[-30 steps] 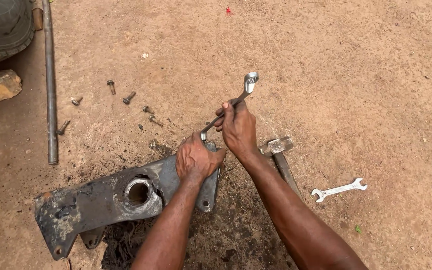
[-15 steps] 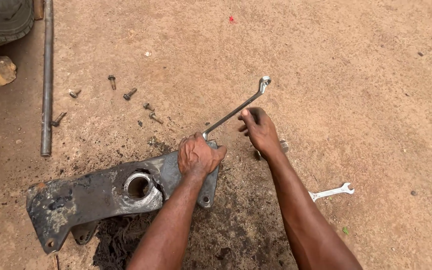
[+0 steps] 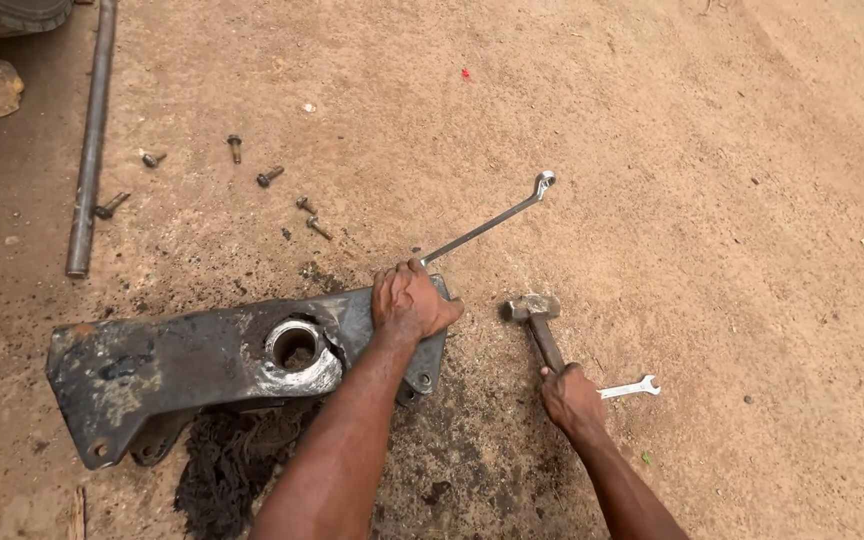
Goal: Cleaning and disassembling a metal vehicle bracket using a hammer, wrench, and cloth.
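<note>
Steel hammer [image 3: 537, 322] gripped by right hand [image 3: 572, 398], bare dirt around

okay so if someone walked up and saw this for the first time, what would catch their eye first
Most striking is the big, greasy black metal bracket lying on the dirt at lower left, with a shiny round bore in it. The left hand presses on its right end, where a long ring spanner angles up and away. Just right of that, the right hand grips the handle of a hammer lying on the ground.
</note>
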